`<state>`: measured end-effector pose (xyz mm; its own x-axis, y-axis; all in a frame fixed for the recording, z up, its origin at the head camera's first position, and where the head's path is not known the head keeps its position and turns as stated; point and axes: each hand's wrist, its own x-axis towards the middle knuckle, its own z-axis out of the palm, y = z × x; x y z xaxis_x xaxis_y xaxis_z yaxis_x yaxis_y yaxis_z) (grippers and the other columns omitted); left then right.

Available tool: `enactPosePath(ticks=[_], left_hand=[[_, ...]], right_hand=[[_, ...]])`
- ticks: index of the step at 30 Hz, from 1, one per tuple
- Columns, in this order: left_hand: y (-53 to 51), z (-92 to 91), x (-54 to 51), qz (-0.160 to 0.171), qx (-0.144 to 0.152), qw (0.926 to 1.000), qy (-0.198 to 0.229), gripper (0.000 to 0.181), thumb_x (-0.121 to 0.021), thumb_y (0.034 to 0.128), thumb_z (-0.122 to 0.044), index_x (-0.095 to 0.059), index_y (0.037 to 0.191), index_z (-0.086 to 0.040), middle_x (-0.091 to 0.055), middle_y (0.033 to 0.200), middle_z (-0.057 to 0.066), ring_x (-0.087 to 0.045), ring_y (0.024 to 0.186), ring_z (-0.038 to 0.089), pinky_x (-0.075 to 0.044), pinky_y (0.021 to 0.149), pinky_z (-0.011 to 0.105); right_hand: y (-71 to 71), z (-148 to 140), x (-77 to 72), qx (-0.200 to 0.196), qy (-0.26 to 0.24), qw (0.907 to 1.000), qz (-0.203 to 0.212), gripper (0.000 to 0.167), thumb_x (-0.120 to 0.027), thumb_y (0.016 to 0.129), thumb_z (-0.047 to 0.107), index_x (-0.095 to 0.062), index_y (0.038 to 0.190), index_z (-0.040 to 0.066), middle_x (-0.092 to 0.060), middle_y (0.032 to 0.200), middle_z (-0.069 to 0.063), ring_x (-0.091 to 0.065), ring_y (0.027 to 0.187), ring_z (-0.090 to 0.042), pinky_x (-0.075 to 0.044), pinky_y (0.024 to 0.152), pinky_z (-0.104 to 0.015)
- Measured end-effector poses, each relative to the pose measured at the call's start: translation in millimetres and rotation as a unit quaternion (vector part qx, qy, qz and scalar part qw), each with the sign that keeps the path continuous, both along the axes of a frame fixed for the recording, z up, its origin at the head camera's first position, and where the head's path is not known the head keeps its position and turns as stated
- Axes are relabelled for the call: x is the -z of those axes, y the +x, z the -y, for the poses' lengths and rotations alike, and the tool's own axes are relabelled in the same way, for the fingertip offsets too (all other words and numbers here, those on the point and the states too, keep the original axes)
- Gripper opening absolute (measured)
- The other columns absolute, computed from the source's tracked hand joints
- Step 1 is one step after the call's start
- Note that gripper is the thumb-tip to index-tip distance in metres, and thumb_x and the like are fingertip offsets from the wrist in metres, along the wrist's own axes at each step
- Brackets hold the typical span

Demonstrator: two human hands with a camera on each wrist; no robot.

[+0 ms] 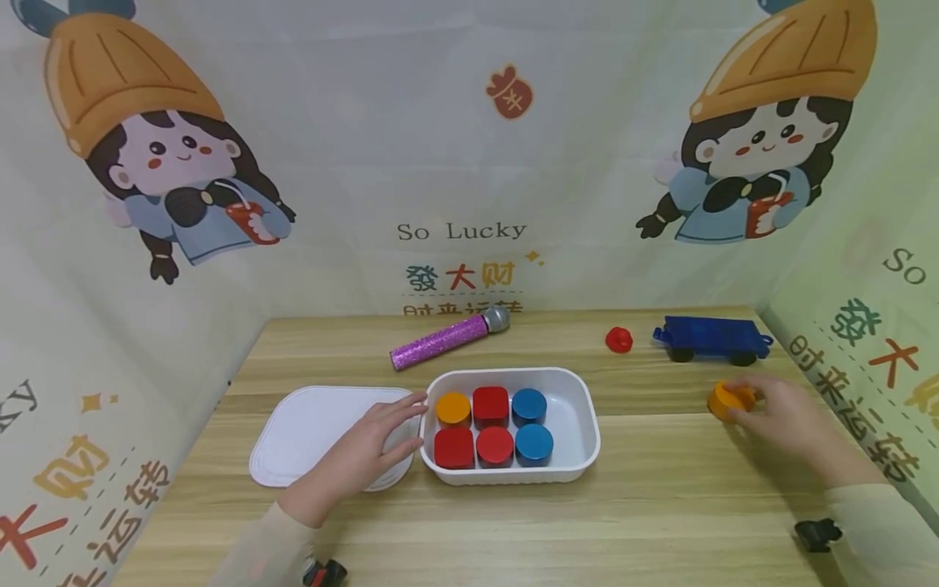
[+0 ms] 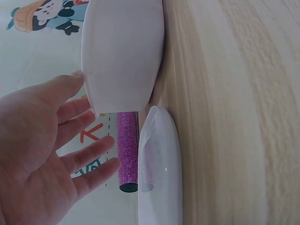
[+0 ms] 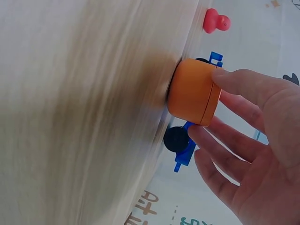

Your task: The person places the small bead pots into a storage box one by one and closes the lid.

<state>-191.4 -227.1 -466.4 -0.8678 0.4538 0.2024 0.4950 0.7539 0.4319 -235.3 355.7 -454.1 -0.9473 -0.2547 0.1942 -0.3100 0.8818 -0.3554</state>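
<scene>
My right hand (image 1: 788, 420) pinches a small orange rounded block (image 1: 725, 401) between thumb and fingers at the right of the table. In the right wrist view the orange block (image 3: 192, 91) has a seam near its top and sits at the table surface. My left hand (image 1: 359, 448) touches the left rim of a white plastic box (image 1: 579, 424), its fingers extended. Inside the box stand several colored pieces: one orange (image 1: 452, 408), three red (image 1: 490, 403) and two blue (image 1: 534, 444). The box's right end shows bare floor.
A white lid (image 1: 308, 432) lies left of the box, partly under the left forearm. Behind the box lies a glittery purple microphone (image 1: 443, 341). A small red toy (image 1: 619, 340) and a blue toy wagon (image 1: 711, 338) stand at the back right. Printed cloth walls surround the table.
</scene>
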Motion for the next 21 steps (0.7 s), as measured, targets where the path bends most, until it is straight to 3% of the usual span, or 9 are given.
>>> enactPosePath(ticks=[9,21], left_hand=[[-1.0,1.7,-1.5,0.001,-0.004,1.0000,-0.002,0.050,-0.069,0.0999,-0.028,-0.059,0.146,-0.011,-0.047,0.161,0.004,-0.053,0.139,0.033,-0.044,0.117,0.055],[0.0,1.7,-0.7,-0.021,0.002,0.9998,-0.002,0.051,-0.071,0.0983,-0.027,-0.060,0.144,-0.008,-0.050,0.159,0.008,-0.055,0.135,0.032,-0.046,0.115,0.054]], right_hand=[[2.8,15,-4.4,-0.009,-0.001,0.9999,-0.009,0.038,-0.082,0.087,0.022,-0.073,0.117,0.000,-0.072,0.115,-0.027,-0.069,0.097,-0.040,-0.057,0.083,-0.060],[9.0,66,-6.8,-0.052,-0.026,0.9972,-0.047,0.033,-0.084,0.085,0.015,-0.075,0.115,0.003,-0.074,0.117,-0.020,-0.070,0.097,-0.033,-0.059,0.083,-0.054]])
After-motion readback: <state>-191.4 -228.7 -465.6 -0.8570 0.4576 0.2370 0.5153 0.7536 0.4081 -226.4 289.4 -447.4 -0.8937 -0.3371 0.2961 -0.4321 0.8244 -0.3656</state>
